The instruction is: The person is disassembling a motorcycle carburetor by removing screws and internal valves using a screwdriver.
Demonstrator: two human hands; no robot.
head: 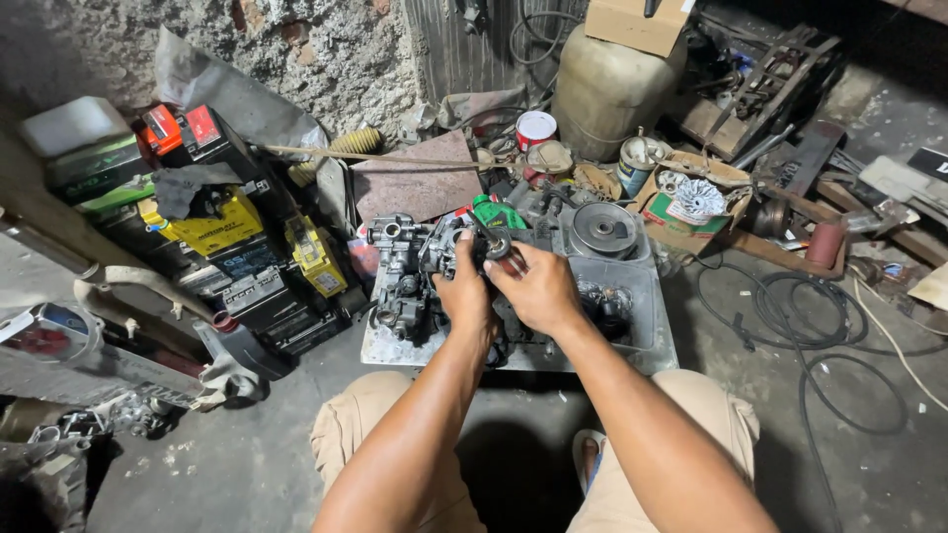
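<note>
Knees at 6 o'clock, person squatting on concrete floor (247, 464). Both forearms reach fwd to centre. Left hand (464, 291) wraps the engine (425, 266), fingers clamped round its casing, thumb up near a small round part (497, 243) w/ a shaft sticking out. Right hand (538, 291) just beside the left, touching it, fingers curled and closed on the same engine below that round part. Engine sits in a grey tray (647, 341) on the floor, dead centre. Pulley disc (604, 229) at 1 o'clock of the hands, in the tray's far corner. Stacked batteries (212, 232), black and yellow, at 9–10 o'clock. Black cable (820, 326) coiled at 3 o'clock. Farther, at 12–1 o'clock, red-white can (535, 128), beige tank (607, 94) and cardboard box (681, 207). Rough wall (336, 49) behind.
</note>
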